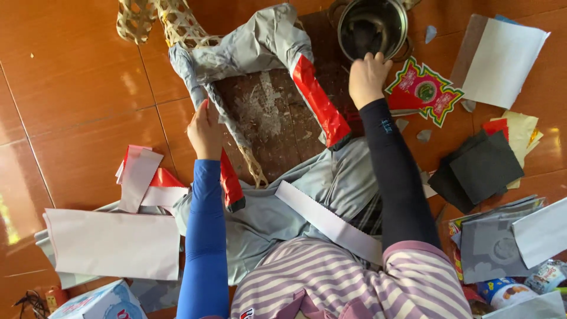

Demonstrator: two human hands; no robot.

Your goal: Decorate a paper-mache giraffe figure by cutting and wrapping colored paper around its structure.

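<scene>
A woven bamboo frame partly covered with grey paper (254, 44) and red paper strips (319, 103) lies over a wooden board (271, 124) on the floor. My left hand (205, 130), in a blue sleeve, presses on the frame's grey-papered left edge. My right hand (367, 77), in a black sleeve, reaches to the rim of a metal pot (372, 26), fingers curled at its edge. A white paper strip (328, 221) rests on my lap.
Sheets of white paper (112, 245) and red-and-white pieces (147, 177) lie left. Right are a red-green decorated cutout (425, 91), a white sheet (502, 62), black paper squares (478, 168), grey printed sheets (496, 248) and small packets (520, 289). Orange floor tiles (71, 77) surround.
</scene>
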